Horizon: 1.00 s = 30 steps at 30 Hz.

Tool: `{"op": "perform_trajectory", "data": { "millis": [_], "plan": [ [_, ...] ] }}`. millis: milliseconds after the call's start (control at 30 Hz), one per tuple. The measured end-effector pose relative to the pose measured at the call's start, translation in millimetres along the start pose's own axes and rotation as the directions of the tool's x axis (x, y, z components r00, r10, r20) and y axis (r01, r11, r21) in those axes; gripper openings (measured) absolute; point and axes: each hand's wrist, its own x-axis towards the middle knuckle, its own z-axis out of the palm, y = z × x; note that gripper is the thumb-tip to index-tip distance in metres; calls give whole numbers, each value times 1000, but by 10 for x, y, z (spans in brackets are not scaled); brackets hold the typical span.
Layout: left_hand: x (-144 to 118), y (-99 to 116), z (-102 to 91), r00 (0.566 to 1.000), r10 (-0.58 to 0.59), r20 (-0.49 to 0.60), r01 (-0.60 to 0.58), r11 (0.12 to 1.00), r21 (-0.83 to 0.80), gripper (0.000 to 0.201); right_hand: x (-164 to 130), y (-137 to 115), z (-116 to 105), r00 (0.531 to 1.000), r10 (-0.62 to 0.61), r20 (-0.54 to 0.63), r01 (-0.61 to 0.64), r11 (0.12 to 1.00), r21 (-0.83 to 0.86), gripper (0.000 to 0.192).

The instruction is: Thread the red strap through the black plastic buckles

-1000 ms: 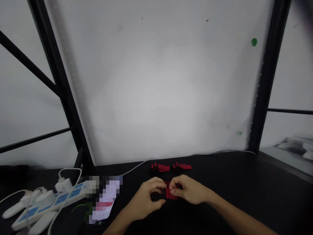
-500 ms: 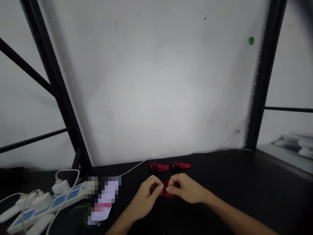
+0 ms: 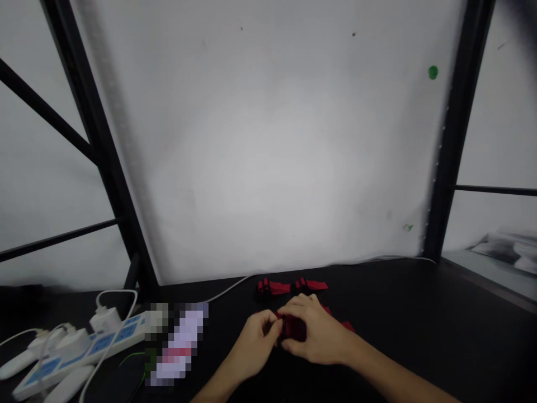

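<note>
Head view shows both hands meeting low in the middle of the dark table (image 3: 419, 313), pinched together on a small red strap (image 3: 296, 327): the left hand (image 3: 255, 346) grips its left end with curled fingers, and the right hand (image 3: 316, 333) closes over it from the right and above. This strap runs left to right between the hands, a red tip showing past the right hand. Two more red straps (image 3: 291, 286) lie end to end just beyond, also left to right, nearer the right hand.

Bare table (image 3: 419, 324) right; power strip (image 3: 84, 350) crowds the left.
</note>
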Motion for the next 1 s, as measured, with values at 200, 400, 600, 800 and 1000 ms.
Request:
{"op": "perform_trajectory", "data": {
  "millis": [200, 400, 600, 800, 1000],
  "plan": [
    [70, -2, -159, 990, -11, -138, -2, 995, -97, 27, 18, 103, 53, 995, 32, 98, -28, 999, -38, 29],
    [57, 48, -237, 983, 45, -175, -84, 972, -221, 29, -24, 242, 114, 975, 81, 209, -66, 995, -80, 49],
    [46, -65, -146, 994, 95, -50, -103, 974, -201, 27, -31, 335, 69, 974, 113, 199, -95, 991, -97, 48],
    [77, -105, -161, 998, 51, -48, -58, 985, -163, 17, 28, 314, 29, 985, 170, -12, -165, 972, 168, 44],
    [29, 2, -134, 996, 70, -60, -82, 966, -244, 16, 26, 206, 75, 984, 139, -115, -99, 948, 303, 46]
  ]
}}
